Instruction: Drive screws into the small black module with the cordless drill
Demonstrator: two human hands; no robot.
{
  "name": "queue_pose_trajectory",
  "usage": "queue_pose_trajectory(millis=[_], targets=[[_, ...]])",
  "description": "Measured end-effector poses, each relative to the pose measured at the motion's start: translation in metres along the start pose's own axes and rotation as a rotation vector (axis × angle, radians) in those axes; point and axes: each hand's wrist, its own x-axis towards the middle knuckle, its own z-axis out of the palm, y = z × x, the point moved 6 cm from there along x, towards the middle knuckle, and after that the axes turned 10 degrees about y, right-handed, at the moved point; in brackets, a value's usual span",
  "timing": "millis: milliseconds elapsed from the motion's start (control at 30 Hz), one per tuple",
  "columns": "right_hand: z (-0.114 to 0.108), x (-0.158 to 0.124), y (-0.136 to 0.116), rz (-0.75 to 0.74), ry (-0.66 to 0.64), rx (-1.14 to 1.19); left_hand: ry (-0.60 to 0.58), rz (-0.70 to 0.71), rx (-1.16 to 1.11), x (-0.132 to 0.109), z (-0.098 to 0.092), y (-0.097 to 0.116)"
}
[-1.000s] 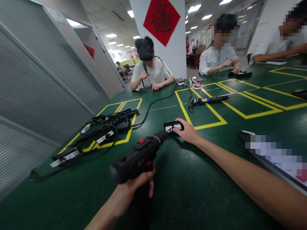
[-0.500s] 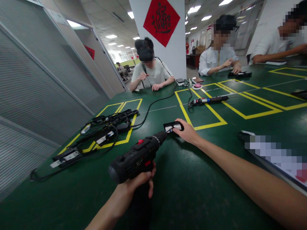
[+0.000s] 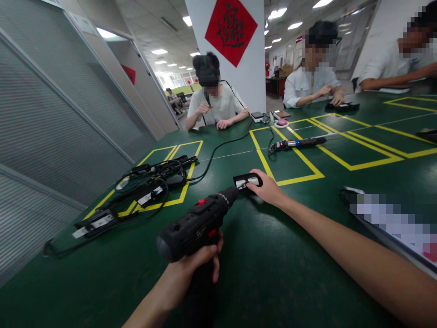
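Note:
My left hand (image 3: 205, 257) is wrapped round the handle of a black cordless drill (image 3: 196, 223) with red buttons. The drill's chuck points away and to the right, its tip at a small black case with a white inside (image 3: 241, 183). Around the right end of that case my right hand (image 3: 264, 184) is closed, with the thumb over the white part. Whether the bit touches the case I cannot tell. The case is held close to the green table (image 3: 269, 255).
Black devices with cables (image 3: 150, 196) lie inside yellow tape at the left. A soldering-iron-like tool (image 3: 300, 142) lies on the tape rectangles ahead. A blurred-out flat item (image 3: 385, 223) rests at the right. Across the table people (image 3: 216, 100) sit with their hands on things.
Hardly anything differs. The whole view has shifted very slightly; the drill and the case keep the same places relative to each other.

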Motion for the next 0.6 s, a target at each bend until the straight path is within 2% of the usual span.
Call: queue_pose_trajectory(millis=[600], targets=[[-0.0002, -0.0003, -0.0015, 0.013, -0.021, 0.0, 0.026, 0.004, -0.029, -0.0021, 0.0016, 0.0057]])
